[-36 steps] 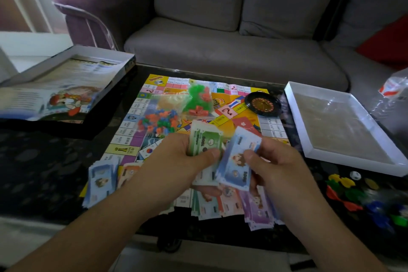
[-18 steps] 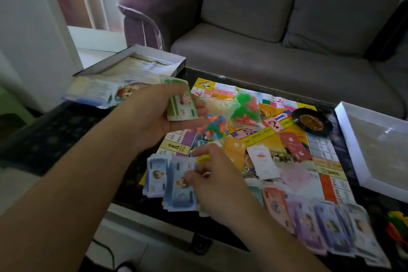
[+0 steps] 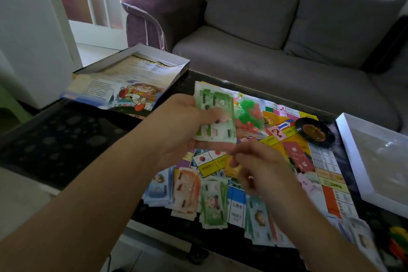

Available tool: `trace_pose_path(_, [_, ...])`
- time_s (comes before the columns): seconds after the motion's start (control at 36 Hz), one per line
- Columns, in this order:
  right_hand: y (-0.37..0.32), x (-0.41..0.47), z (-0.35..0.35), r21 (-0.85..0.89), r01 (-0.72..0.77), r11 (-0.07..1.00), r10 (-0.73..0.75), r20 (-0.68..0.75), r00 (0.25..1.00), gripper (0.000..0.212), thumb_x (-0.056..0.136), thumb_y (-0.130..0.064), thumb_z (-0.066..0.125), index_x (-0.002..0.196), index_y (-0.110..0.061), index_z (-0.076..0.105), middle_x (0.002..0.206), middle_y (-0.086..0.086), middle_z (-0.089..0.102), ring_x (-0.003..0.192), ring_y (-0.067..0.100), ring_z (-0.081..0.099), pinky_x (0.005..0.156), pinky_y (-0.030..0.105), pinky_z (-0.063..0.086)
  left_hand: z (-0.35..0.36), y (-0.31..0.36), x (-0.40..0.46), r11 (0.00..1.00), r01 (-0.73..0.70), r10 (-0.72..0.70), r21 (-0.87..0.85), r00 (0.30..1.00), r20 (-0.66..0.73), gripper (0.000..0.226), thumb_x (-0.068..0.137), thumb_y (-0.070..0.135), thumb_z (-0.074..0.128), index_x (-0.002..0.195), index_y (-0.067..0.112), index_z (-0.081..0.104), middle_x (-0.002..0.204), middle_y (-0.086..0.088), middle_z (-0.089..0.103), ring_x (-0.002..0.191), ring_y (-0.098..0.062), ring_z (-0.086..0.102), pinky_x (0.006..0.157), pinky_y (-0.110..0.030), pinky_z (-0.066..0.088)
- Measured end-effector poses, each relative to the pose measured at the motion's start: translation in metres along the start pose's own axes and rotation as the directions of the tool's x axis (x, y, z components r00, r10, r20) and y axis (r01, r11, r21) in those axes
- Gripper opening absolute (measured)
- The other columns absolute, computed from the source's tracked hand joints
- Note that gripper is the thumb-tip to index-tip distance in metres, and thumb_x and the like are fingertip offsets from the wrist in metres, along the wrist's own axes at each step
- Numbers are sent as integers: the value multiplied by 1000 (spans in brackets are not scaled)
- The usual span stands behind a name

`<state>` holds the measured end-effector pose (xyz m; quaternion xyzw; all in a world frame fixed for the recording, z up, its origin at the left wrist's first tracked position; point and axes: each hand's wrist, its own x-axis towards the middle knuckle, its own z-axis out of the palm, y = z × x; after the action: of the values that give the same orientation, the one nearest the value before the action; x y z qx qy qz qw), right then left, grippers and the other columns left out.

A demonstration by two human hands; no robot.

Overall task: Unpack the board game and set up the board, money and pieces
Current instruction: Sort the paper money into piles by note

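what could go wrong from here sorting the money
The left hand grips a loose fan of green notes; some could slip out. The sorted note piles sit at the table's near edge, partly overhanging, so the blurred right hand or a forearm might knock them to the floor.

The game board (image 3: 287, 139) lies flat and open on the dark table, bright yellow with small squares along its edges. Green paper money (image 3: 215, 115) is held up above its left side. More money (image 3: 198, 196) sits in small piles in a row along the near edge: blue, orange, green. A clear bag of green and red pieces (image 3: 249, 117) lies on the board's far part.
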<state>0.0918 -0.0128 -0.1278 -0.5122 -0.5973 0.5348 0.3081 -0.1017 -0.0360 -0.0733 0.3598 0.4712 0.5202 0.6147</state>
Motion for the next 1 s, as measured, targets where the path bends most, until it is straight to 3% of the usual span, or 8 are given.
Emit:
trace_pose_path(0.11, [-15, -16, -45, 332, 14, 943, -42, 80, 996, 24, 98, -26, 61, 97, -5, 74, 85, 12, 63, 53, 22, 39, 47, 29, 22, 27, -15, -6, 1000, 6, -9, 26, 994, 111, 21, 99, 9, 64, 115, -1, 73, 108, -12, 80, 96, -30, 78, 72, -43, 67])
trace_pose_path(0.22, [-14, -30, -63, 160, 75, 984, -85, 57, 995, 32, 85, -41, 81, 100, -14, 74, 86, 27, 60, 57, 26, 46, 46, 30, 33, 54, -35, -11, 996, 10, -30, 91, 975, 219, 19, 94, 13, 71, 111, 8, 78, 106, -11, 80, 96, -30, 78, 70, -41, 66])
trace_pose_path(0.33, [1, -35, -70, 85, 68, 994, -60, -91, 994, 19, 97, -30, 71, 102, -12, 73, 95, 23, 70, 65, 26, 64, 48, 27, 45, 71, -48, -12, 994, 71, -91, 80, 957, 276, 24, 99, 18, 65, 118, 6, 75, 111, -14, 78, 101, -30, 77, 75, -43, 66])
trace_pose_path(0.42, [10, -36, -80, 26, 54, 998, -50, -140, 989, 29, 98, -30, 71, 108, -3, 66, 102, 24, 69, 79, 35, 70, 55, 42, 52, 79, -50, -11, 985, 174, -171, 12, 947, 271, 31, 101, 21, 60, 123, 1, 71, 116, -18, 77, 106, -35, 75, 84, -52, 64])
trace_pose_path(0.58, [8, -47, -98, 96, 93, 991, -82, -114, 990, 9, 98, -18, 70, 97, -20, 80, 87, 0, 79, 56, 1, 64, 49, 12, 45, 89, -60, -8, 993, 70, -92, 94, 961, 259, 25, 101, 13, 57, 119, 3, 72, 112, -20, 77, 99, -40, 76, 77, -59, 63])
trace_pose_path(0.75, [10, -56, -102, 107, 127, 986, -114, -121, 986, 14, 97, -12, 70, 100, -21, 81, 84, -2, 79, 56, 1, 64, 50, 13, 46, 99, -69, -7, 978, -10, -36, 207, 975, 219, 17, 95, 19, 67, 100, 12, 82, 103, -16, 79, 93, -38, 78, 74, -56, 64])
trace_pose_path(0.89, [10, -56, -109, 75, 86, 994, -74, -152, 986, 16, 97, -17, 71, 102, -29, 80, 95, -6, 81, 83, 11, 77, 65, 27, 59, 100, -66, -8, 988, 76, -103, 131, 970, 219, 29, 99, 22, 59, 109, 1, 77, 108, -19, 78, 97, -41, 76, 82, -58, 63])
trace_pose_path(1.0, [5, -58, -106, 114, 81, 990, -64, -148, 987, 17, 97, -11, 71, 99, -25, 81, 89, -4, 81, 62, 1, 69, 50, 13, 48, 95, -68, -10, 967, -39, -24, 253, 971, 240, 25, 103, 18, 56, 107, 12, 80, 109, -13, 79, 99, -37, 77, 87, -53, 62])
